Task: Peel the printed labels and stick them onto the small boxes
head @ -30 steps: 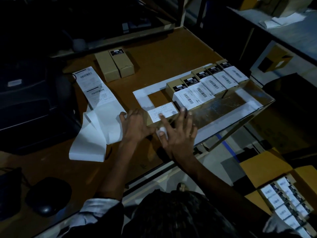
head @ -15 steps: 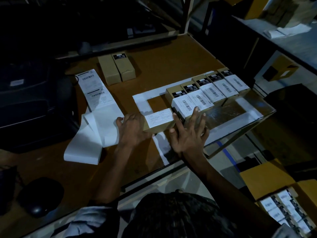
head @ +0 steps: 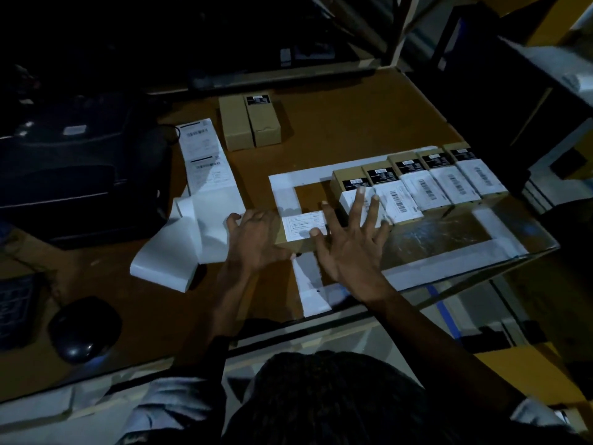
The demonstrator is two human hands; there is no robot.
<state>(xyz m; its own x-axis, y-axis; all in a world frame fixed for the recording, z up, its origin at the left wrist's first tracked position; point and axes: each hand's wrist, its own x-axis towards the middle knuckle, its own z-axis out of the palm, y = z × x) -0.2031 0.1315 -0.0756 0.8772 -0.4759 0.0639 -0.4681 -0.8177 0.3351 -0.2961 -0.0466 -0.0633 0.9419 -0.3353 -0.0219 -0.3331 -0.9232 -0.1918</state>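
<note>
A small brown box (head: pixel 296 247) with a white printed label (head: pixel 303 223) on top lies on the brown table. My left hand (head: pixel 253 239) grips the box's left end with curled fingers. Over the box's right end lies my right hand (head: pixel 349 245), fingers spread straight. Its thumb touches the label and its fingertips reach onto the nearest box of a row of several labelled boxes (head: pixel 426 184). A strip of printed labels (head: pixel 208 168) runs from the printer and ends in blank backing paper (head: pixel 179 252) beside my left hand.
Two brown boxes (head: pixel 250 123) stand at the back of the table. A black printer (head: pixel 80 175) fills the left side, with a black mouse (head: pixel 83 329) near the front edge. White tape (head: pixel 285 194) outlines a rectangle on the table (head: pixel 353 123), whose right edge drops off.
My right hand has slid from the box's front edge up and right, with its fingers now over the row's nearest box. The labelled box has shifted closer to the row.
</note>
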